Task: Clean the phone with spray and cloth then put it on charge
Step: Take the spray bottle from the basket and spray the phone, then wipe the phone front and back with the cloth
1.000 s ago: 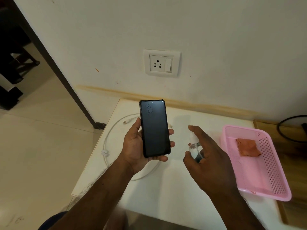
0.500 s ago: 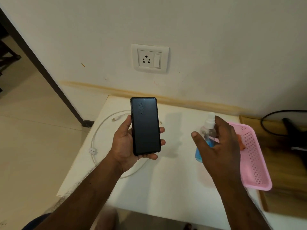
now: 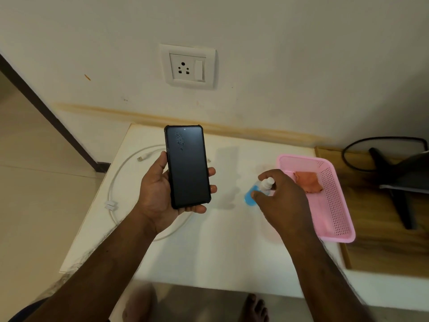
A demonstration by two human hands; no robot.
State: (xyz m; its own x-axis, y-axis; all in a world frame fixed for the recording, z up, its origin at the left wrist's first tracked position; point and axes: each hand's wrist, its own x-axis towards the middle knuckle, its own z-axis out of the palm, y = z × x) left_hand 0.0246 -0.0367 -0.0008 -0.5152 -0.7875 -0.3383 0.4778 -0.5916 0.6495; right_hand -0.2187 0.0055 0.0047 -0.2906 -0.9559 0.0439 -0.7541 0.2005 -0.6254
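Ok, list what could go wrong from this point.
1. The phone rests in the left hand with droplets on the upper screen; left unwiped, they may run toward the edges.
2. The right hand holds the spray bottle tilted close to the pink basket; set down carelessly, it may topple.
3. The cable loops beneath the left hand and could snag.
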